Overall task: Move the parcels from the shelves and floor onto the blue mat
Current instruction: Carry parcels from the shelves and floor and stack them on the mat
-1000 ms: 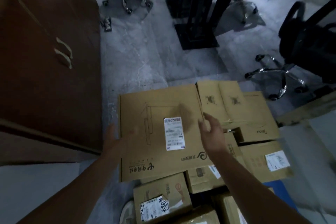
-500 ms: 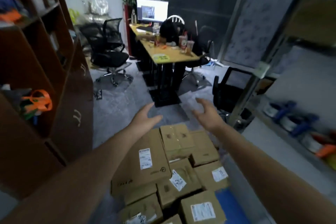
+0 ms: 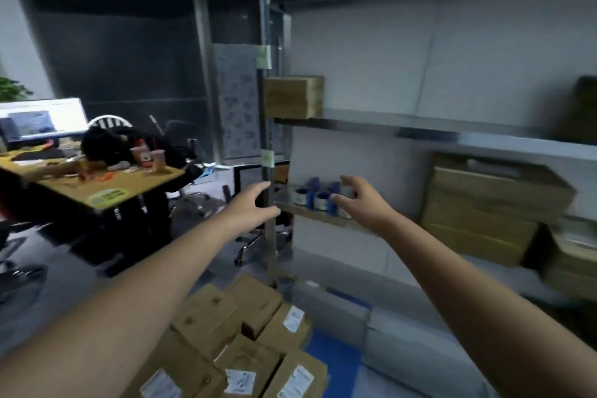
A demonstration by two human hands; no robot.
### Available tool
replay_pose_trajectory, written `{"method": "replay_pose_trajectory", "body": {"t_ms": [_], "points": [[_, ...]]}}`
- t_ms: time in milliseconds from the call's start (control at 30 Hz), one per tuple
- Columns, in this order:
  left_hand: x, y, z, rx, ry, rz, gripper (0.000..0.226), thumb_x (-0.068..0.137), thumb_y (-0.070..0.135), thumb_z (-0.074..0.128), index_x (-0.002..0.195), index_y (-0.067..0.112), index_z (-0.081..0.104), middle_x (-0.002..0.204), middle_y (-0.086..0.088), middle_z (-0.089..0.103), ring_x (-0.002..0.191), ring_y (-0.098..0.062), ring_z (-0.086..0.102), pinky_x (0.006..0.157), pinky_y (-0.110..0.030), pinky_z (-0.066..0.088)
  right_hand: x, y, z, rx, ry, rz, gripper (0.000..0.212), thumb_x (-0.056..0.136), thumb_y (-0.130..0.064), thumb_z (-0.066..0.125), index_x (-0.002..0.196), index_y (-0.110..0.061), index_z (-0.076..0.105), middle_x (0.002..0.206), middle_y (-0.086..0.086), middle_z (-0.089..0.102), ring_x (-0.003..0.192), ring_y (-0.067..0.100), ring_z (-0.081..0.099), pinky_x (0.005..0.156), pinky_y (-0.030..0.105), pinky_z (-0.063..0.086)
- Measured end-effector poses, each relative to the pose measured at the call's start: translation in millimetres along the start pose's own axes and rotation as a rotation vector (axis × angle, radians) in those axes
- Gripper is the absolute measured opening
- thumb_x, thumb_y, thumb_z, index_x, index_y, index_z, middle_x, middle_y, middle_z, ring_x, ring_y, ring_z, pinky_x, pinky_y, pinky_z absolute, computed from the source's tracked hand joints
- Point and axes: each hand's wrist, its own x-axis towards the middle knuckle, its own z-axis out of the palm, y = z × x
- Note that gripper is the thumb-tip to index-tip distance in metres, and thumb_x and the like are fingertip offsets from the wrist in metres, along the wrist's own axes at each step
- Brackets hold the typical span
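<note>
Several brown cardboard parcels (image 3: 232, 326) with white labels lie stacked at the bottom, on the blue mat (image 3: 336, 362). My left hand (image 3: 250, 207) and my right hand (image 3: 361, 200) are both raised, empty, with fingers spread, in front of the grey metal shelves (image 3: 452, 134). One brown parcel (image 3: 292, 96) sits on the middle shelf, above my hands. Bigger brown parcels (image 3: 491, 207) stand on the lower shelf at right, and another parcel (image 3: 581, 110) shows at the far right edge.
A shelf post (image 3: 266, 107) rises between my hands. Blue-and-white rolls (image 3: 315, 195) sit on a low shelf board behind them. At left a person leans on a wooden desk (image 3: 106, 186) with a monitor (image 3: 42, 119) and cups; office chair legs (image 3: 258, 241) stand nearby.
My view has swung up and to the right, from the parcel pile on the floor to the shelves. Both hands have left the large flat parcel and lifted, empty, toward the shelves.
</note>
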Motion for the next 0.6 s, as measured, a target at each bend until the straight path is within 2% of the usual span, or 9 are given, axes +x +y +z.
{"method": "replay_pose_trajectory", "body": {"t_ms": [167, 267, 400, 533, 600], "points": [[1, 99, 90, 0.064, -0.277, 0.207, 0.069, 0.087, 0.034, 0.07, 0.147, 0.022, 0.039, 0.154, -0.001, 0.037, 0.138, -0.017, 0.038, 0.104, -0.022, 0.03, -71, 59, -102, -0.138, 0.088, 0.152, 0.057, 0.091, -0.031, 0.067, 0.14, -0.009, 0.047, 0.139, 0.01, 0.054, 0.126, 0.023, 0.051, 0.104, 0.032, 0.04], [-3, 171, 146, 0.074, -0.414, 0.301, 0.069, 0.086, 0.04, 0.069, 0.147, 0.028, 0.039, 0.152, 0.0, 0.04, 0.135, -0.02, 0.042, 0.108, -0.028, 0.034, -117, 96, -176, -0.137, 0.186, 0.272, 0.057, 0.091, -0.032, 0.066, 0.141, -0.011, 0.047, 0.136, 0.008, 0.056, 0.125, 0.022, 0.053, 0.097, 0.029, 0.042], [-11, 280, 228, 0.089, -0.517, 0.479, 0.067, 0.086, 0.038, 0.067, 0.147, 0.027, 0.04, 0.155, 0.001, 0.035, 0.14, -0.018, 0.035, 0.102, -0.025, 0.029, -186, 149, -276, -0.109, 0.278, 0.379, 0.056, 0.091, -0.031, 0.066, 0.14, -0.014, 0.046, 0.136, 0.008, 0.054, 0.123, 0.023, 0.053, 0.101, 0.036, 0.046], [-30, 391, 326, 0.088, -0.623, 0.632, 0.062, 0.088, 0.032, 0.067, 0.145, 0.024, 0.043, 0.151, -0.001, 0.041, 0.136, -0.019, 0.039, 0.095, -0.022, 0.029, -263, 200, -367, -0.14, 0.355, 0.45, 0.057, 0.09, -0.034, 0.067, 0.141, -0.019, 0.047, 0.139, 0.002, 0.052, 0.126, 0.017, 0.049, 0.096, 0.028, 0.042], [-46, 438, 379, 0.074, -0.711, 0.69, 0.063, 0.089, 0.032, 0.067, 0.146, 0.023, 0.042, 0.151, -0.003, 0.04, 0.135, -0.021, 0.041, 0.098, -0.025, 0.032, -305, 227, -406, -0.178, 0.402, 0.505, 0.058, 0.089, -0.036, 0.068, 0.14, -0.021, 0.047, 0.139, 0.0, 0.052, 0.124, 0.014, 0.05, 0.095, 0.027, 0.041]]}}
